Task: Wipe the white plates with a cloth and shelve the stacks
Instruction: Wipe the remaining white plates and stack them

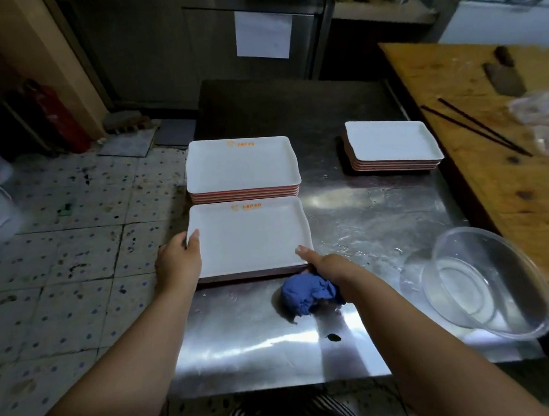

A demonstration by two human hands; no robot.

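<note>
A white rectangular plate (249, 235) with an orange logo lies nearest me on the steel table (348, 212). My left hand (178, 261) grips its left edge, thumb on the rim. My right hand (322, 263) holds its near right corner, thumb on top, fingers hidden under the edge. A crumpled blue cloth (308, 294) lies on the table just below my right wrist, touching it. Behind the plate stands a stack of white plates (241, 164) with pink undersides. A second, smaller stack (392, 142) stands at the back right.
A clear plastic bowl (486, 284) sits tilted at the table's right edge. A wooden bench (494, 121) to the right carries a cleaver (504, 76), chopsticks (478, 127) and a plastic bag. A steel cabinet stands behind; tiled floor (75, 254) with buckets lies left.
</note>
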